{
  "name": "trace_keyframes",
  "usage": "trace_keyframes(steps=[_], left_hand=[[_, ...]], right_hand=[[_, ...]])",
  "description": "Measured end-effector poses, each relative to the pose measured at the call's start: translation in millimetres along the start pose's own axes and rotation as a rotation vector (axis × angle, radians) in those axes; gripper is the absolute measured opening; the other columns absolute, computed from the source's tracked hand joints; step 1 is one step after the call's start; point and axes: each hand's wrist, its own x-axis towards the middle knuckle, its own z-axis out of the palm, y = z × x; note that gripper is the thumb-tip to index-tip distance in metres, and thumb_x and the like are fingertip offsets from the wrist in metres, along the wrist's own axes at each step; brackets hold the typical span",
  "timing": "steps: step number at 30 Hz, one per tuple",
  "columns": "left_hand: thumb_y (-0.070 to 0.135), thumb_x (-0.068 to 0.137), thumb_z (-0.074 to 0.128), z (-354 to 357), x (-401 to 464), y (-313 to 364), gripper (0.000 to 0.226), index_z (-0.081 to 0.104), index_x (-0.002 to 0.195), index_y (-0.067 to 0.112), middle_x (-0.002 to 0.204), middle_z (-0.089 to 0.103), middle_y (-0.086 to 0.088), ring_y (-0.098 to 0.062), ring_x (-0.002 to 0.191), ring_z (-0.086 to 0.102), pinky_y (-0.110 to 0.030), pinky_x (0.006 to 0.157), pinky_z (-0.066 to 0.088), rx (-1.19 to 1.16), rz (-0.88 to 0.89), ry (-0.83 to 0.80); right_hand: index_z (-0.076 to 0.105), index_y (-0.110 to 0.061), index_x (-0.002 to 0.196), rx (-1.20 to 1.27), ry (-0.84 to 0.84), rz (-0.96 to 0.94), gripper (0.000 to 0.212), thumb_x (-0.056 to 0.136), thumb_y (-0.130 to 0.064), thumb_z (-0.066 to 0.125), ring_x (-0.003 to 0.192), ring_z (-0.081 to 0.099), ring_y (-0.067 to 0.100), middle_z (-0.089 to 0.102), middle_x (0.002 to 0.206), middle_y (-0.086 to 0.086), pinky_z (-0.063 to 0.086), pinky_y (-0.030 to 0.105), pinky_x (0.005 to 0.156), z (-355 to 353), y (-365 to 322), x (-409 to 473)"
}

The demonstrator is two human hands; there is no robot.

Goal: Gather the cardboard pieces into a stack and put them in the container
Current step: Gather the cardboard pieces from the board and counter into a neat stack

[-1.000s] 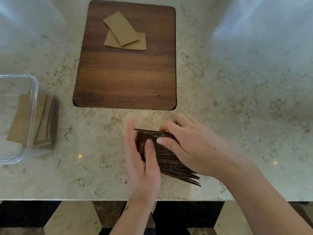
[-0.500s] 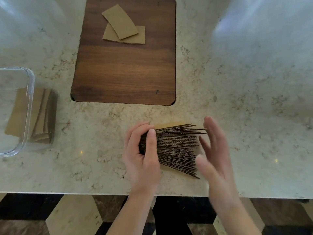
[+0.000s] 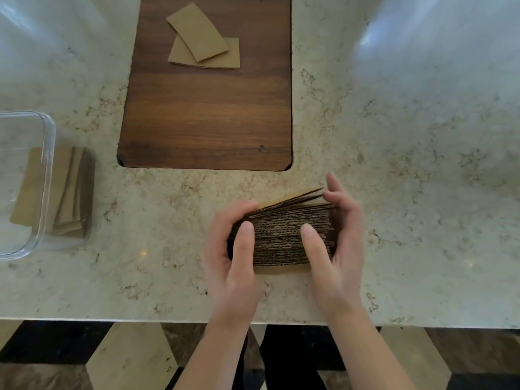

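A thick stack of brown corrugated cardboard pieces [image 3: 284,235] stands on edge on the marble counter near its front edge. My left hand [image 3: 233,257] clasps the stack's left end, thumb across the front. My right hand [image 3: 334,243] presses against the right end, thumb on the front, fingers curled behind. The rear pieces lean apart slightly. Two loose cardboard pieces [image 3: 202,40] lie overlapped on the wooden board [image 3: 208,114]. A clear container [image 3: 49,153] at the left edge holds several cardboard pieces [image 3: 70,192].
The counter's front edge [image 3: 112,319] runs just below my wrists, with a patterned floor beneath. The wooden board lies behind the stack. Bare marble stretches to the right.
My right hand, half a second ago apart from the fanned-out stack, has closed in on its right end. The pieces have been squeezed together into a squarer block.
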Motion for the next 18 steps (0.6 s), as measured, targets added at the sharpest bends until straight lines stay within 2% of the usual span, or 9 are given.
trace_keyframes(steps=[2,6,8,11,13,16,18], left_hand=[[0.023,0.105,0.051,-1,1,0,0.026,0.073,0.117,0.019,0.115,0.075,-0.002,-0.02,0.11,0.07,-0.029,0.093,0.054,0.024,-0.002,-0.011],[0.031,0.105,0.058,6,4,3,0.02,0.075,0.105,0.041,0.103,0.076,0.007,-0.014,0.098,0.071,-0.031,0.083,0.056,0.044,-0.026,0.076],[0.031,0.104,0.06,8,8,3,0.022,0.074,0.1,0.048,0.099,0.076,0.009,-0.013,0.094,0.071,-0.032,0.081,0.057,0.06,-0.016,0.097],[0.026,0.103,0.062,5,14,2,0.022,0.074,0.098,0.044,0.095,0.074,0.009,-0.014,0.091,0.07,-0.031,0.08,0.056,0.076,0.038,0.105],[0.023,0.104,0.062,2,18,3,0.022,0.074,0.1,0.041,0.094,0.074,0.011,-0.013,0.09,0.069,-0.034,0.079,0.056,0.074,0.083,0.107],[0.021,0.105,0.057,-2,21,4,0.022,0.074,0.107,0.035,0.1,0.075,0.008,-0.012,0.095,0.07,-0.033,0.083,0.056,0.084,0.108,0.073],[0.021,0.105,0.049,-6,18,4,0.028,0.073,0.12,0.022,0.113,0.075,0.003,-0.011,0.107,0.07,-0.03,0.093,0.055,0.111,0.095,0.007]], right_hand=[[0.045,-0.012,0.137,0.052,-0.047,-0.015,0.049,0.092,-0.024,0.062,0.14,0.054,0.023,0.053,0.155,0.004,0.048,0.041,0.11,2,-1,5],[0.046,-0.02,0.144,0.013,-0.065,-0.052,0.054,0.093,-0.027,0.063,0.105,0.065,0.018,0.066,0.118,0.004,0.053,0.03,0.09,4,-2,11],[0.057,-0.02,0.133,-0.001,-0.046,-0.032,0.04,0.094,-0.03,0.062,0.095,0.065,0.016,0.066,0.106,0.003,0.052,0.028,0.083,7,-3,13],[0.066,-0.019,0.106,-0.005,-0.004,-0.014,0.016,0.097,-0.031,0.061,0.087,0.064,0.01,0.068,0.096,-0.002,0.051,0.024,0.077,14,-9,18],[0.066,-0.019,0.101,0.004,0.016,-0.044,0.012,0.099,-0.028,0.059,0.085,0.063,0.007,0.068,0.092,-0.005,0.05,0.02,0.074,18,-13,21],[0.066,-0.013,0.108,0.015,-0.006,-0.062,0.019,0.1,-0.026,0.056,0.087,0.064,0.006,0.068,0.097,-0.006,0.05,0.02,0.076,18,-12,23],[0.064,-0.008,0.124,0.002,-0.061,-0.042,0.033,0.098,-0.028,0.056,0.097,0.066,0.01,0.068,0.109,-0.003,0.051,0.023,0.084,12,-8,18]])
